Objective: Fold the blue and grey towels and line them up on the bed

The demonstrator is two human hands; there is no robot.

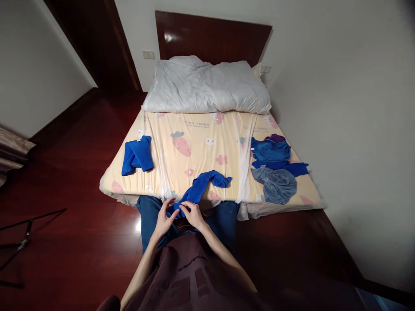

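Note:
A long, twisted blue cloth (198,188) runs from the front edge of the bed to my lap, its far end curled to the right on the sheet. My left hand (166,219) has its fingers bent around the near end of the cloth. Close by on the right, my right hand (193,214) pinches at the same end, thumb and fingertips together. Both hands are above my lap, between my knees. The fingers partly hide the near end, and whether it is a towel or a garment I cannot tell.
On the bed's patterned yellow sheet (175,166), a folded blue cloth (138,155) lies left. At right are a crumpled blue cloth (272,150) and a grey-blue cloth (277,185). A pale quilt (207,86) lies by the headboard (212,36). A black metal stand (27,233) is on the floor.

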